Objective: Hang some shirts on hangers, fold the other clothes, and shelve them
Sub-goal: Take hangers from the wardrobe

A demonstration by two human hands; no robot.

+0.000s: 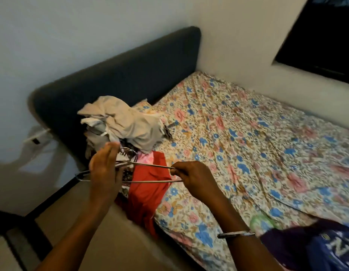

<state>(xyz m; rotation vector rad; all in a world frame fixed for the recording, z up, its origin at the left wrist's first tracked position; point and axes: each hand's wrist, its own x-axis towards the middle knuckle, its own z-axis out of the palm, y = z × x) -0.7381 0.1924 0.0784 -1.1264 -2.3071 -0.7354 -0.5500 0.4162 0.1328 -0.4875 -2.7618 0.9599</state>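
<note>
A bundle of metal wire hangers (150, 167) is held level over the bed's near-left corner. My right hand (195, 178) grips their right end. My left hand (105, 171) has straight fingers laid flat against the hangers near their hooks. Under the hangers a red garment (148, 190) drapes over the mattress edge. Behind it, a heap of beige and grey clothes (124, 126) is piled against the headboard. A dark purple and blue garment (316, 245) lies at the bed's near right.
The bed has a floral sheet (257, 145) and a dark blue headboard (121, 75). A dark window (324, 36) is set in the right wall. Something green (261, 222) lies near the purple garment. A dark piece of furniture (15, 241) stands lower left.
</note>
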